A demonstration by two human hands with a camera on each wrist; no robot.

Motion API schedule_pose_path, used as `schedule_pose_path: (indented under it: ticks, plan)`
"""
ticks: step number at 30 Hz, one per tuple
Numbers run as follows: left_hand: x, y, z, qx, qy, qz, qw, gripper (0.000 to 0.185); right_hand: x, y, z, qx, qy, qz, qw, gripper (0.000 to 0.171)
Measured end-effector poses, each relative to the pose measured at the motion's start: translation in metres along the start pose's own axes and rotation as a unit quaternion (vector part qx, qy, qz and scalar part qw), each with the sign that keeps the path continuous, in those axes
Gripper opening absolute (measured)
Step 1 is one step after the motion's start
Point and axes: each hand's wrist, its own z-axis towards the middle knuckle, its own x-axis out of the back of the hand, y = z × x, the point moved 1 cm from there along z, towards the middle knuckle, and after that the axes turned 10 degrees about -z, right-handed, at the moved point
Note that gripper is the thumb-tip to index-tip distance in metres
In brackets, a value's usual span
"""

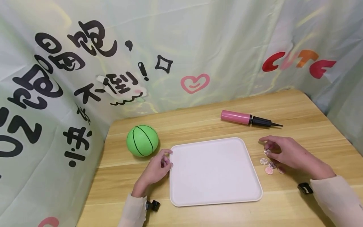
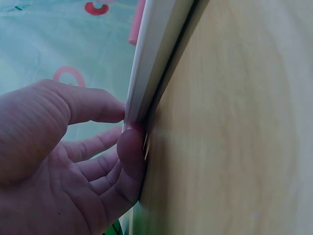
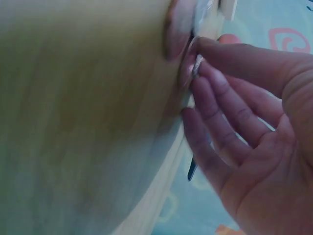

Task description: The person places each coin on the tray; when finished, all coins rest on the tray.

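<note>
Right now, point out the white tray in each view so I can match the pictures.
Head: white tray lies at centre table, between both hands.
Left wrist: its rim runs down from the top centre, pinched by the left hand.
Right wrist: not clearly in view.
Shared landmark: wooden table.

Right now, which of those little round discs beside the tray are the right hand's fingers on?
The small round pink patterned disc farthest from the camera: the right hand pinches it, while the other discs lie untouched nearer the camera.
</note>
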Motion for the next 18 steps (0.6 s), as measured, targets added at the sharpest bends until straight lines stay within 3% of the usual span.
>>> schedule_pose_path:
  ticks: [6,18]
  plan:
    - [-0.001,0.000,-0.001,0.008,-0.001,0.000,1.0000,0.044,0.001,0.007,0.002,0.010,-0.002,0.005,1.000,0.053]
    - [0.000,0.001,-0.001,0.022,0.004,-0.009,0.9997,0.045,0.007,0.009,0.014,0.040,-0.080,0.016,0.996,0.050]
